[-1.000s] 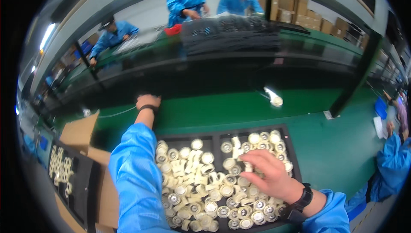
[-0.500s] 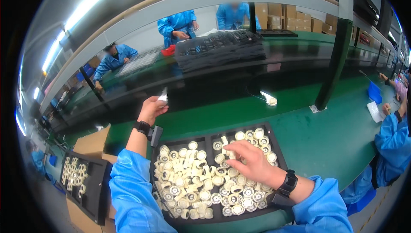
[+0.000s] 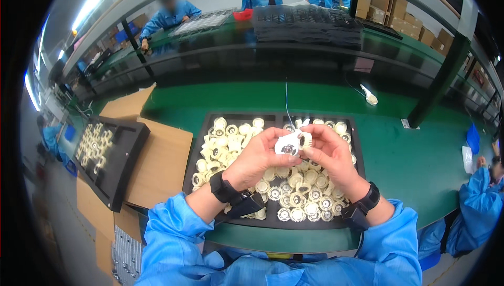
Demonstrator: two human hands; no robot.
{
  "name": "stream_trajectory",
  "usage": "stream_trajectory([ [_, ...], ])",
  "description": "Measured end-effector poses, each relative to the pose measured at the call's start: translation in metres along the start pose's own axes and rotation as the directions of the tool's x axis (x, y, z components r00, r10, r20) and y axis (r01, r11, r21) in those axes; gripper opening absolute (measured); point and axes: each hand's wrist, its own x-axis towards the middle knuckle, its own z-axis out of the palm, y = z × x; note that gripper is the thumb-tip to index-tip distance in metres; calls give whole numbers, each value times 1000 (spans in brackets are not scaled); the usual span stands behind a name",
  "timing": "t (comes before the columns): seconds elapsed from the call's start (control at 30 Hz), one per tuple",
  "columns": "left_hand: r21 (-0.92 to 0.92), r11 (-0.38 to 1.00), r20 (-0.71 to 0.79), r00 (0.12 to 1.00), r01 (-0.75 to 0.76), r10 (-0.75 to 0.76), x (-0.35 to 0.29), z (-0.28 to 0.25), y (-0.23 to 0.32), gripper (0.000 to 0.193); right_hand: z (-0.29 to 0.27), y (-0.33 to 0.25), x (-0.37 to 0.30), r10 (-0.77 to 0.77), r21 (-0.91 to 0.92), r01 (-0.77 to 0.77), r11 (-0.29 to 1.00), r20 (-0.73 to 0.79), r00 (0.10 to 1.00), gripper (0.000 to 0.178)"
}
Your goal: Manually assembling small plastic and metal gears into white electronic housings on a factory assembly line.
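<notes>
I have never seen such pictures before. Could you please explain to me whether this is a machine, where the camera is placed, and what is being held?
There is no machine arm here: the two hands are a person's own. The view comes from a wide camera on that person's head, looking down, so straight edges seem bent. The left hand holds a white part; the right hand pinches a cream gear against or close beside it. Below, on a green bench, lies a black tray with many loose gears. At left, a second tray leans by a cardboard box.
</notes>
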Motion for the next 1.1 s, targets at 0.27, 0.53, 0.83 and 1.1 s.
stream_trajectory([
  [0.27,-360,928,153,987,99,-46,-3,-16,2,43,-9,6,-1,5,-61,-4,998,13,1000,41],
  [0.53,-289,950,201,978,118,-61,-3,-20,-3,42,-12,6,3,-40,-283,56,958,60,997,40],
  [0.83,-217,974,164,986,72,-37,-5,-16,-3,46,-5,1,2,-43,-260,58,964,64,997,35],
  [1.1,-318,940,179,981,125,-70,-3,-21,-6,43,-4,2,1,-38,-277,52,960,56,998,35],
])
